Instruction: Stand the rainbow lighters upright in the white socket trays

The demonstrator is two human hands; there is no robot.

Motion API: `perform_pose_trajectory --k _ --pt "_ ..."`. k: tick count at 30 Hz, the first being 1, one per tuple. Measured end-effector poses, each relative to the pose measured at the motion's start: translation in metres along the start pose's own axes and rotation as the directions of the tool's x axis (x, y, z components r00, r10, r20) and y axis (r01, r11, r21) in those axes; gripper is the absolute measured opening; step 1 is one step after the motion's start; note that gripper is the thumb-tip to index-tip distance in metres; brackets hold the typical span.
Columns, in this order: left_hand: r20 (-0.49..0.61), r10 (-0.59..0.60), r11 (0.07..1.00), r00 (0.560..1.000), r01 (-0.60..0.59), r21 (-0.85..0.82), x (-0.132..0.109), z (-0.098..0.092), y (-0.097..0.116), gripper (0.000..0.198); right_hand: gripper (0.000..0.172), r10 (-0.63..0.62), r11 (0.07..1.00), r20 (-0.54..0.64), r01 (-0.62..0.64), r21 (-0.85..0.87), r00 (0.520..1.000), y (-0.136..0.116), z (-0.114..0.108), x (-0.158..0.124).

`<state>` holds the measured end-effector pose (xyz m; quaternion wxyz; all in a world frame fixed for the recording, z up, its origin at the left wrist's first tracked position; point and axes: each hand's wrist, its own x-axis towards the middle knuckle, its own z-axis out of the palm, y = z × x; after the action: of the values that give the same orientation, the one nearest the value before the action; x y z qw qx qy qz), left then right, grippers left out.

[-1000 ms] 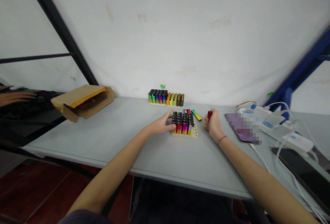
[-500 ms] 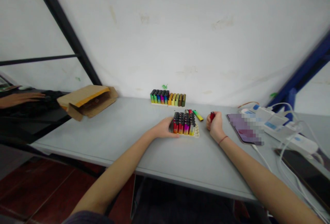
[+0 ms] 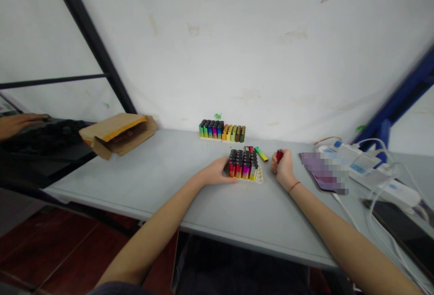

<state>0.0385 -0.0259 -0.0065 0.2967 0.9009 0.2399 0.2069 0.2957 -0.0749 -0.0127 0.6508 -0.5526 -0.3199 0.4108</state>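
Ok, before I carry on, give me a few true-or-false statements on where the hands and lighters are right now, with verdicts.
The right hand holds a red lighter. True.
The left hand holds the cardboard box. False: it rests against the lighter tray.
A second row of lighters stands nearer the wall. True.
The phone lies left of the lighter tray. False: it lies right of the right hand.
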Motion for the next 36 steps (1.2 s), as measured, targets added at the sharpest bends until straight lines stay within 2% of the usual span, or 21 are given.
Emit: perform_pose_trajectory --k 3,6,9,12,18,21,25,27,30,32,34,36 --pt "0.008 0.017 1.000 1.000 -0.017 -0.002 0.000 -0.001 0.000 0.071 0.053 -0.142 0.982 0.097 0.152 -0.116 0.985 -0.003 0.002 -0.003" --pt "0.022 0.049 0.999 0.999 -0.049 0.007 0.000 -0.001 0.000 0.071 0.050 -0.337 0.907 0.222 0.379 -0.186 0.915 -0.012 0.005 -0.010" --pt "0.028 0.060 0.998 0.998 -0.061 0.024 0.001 -0.001 0.000 0.070 0.045 -0.407 0.850 0.313 0.482 -0.215 0.858 -0.019 0.005 -0.015" --pt "0.035 0.078 0.996 0.996 -0.079 0.028 0.001 -0.001 0.000 0.070 0.044 -0.392 0.843 0.372 0.491 -0.221 0.841 -0.019 0.004 -0.014" --pt "0.030 0.083 0.996 0.996 -0.083 0.012 0.001 -0.001 0.000 0.071 0.044 -0.256 0.932 0.418 0.338 -0.134 0.872 -0.008 -0.001 -0.004" --pt "0.032 0.070 0.997 0.997 -0.070 0.010 0.001 -0.001 0.000 0.071 0.037 -0.279 0.908 0.422 0.380 -0.178 0.863 -0.007 -0.002 -0.004" --pt "0.026 0.052 0.999 0.998 -0.052 -0.013 0.000 -0.001 0.000 0.068 0.031 -0.320 0.826 0.468 0.485 -0.289 0.824 -0.009 -0.003 -0.009" --pt "0.026 0.051 0.999 0.998 -0.050 -0.012 0.000 -0.001 0.000 0.067 0.032 -0.343 0.799 0.435 0.502 -0.330 0.832 -0.008 -0.005 -0.007" --pt "0.026 0.053 0.999 0.998 -0.052 -0.004 0.001 -0.001 -0.001 0.070 0.052 -0.355 0.835 0.292 0.442 -0.327 0.888 -0.005 -0.013 0.004" --pt "0.027 0.049 0.999 0.998 -0.049 -0.002 0.001 -0.001 -0.001 0.071 0.058 -0.362 0.834 0.225 0.423 -0.356 0.904 -0.002 -0.020 0.014" --pt "0.030 0.045 0.999 0.999 -0.045 -0.004 0.001 -0.002 -0.001 0.072 0.050 -0.412 0.729 0.272 0.493 -0.475 0.870 0.001 -0.027 0.021" --pt "0.033 0.040 0.999 0.999 -0.040 -0.007 0.001 -0.002 -0.001 0.073 0.039 -0.420 0.535 0.428 0.600 -0.595 0.800 0.003 -0.030 0.024"
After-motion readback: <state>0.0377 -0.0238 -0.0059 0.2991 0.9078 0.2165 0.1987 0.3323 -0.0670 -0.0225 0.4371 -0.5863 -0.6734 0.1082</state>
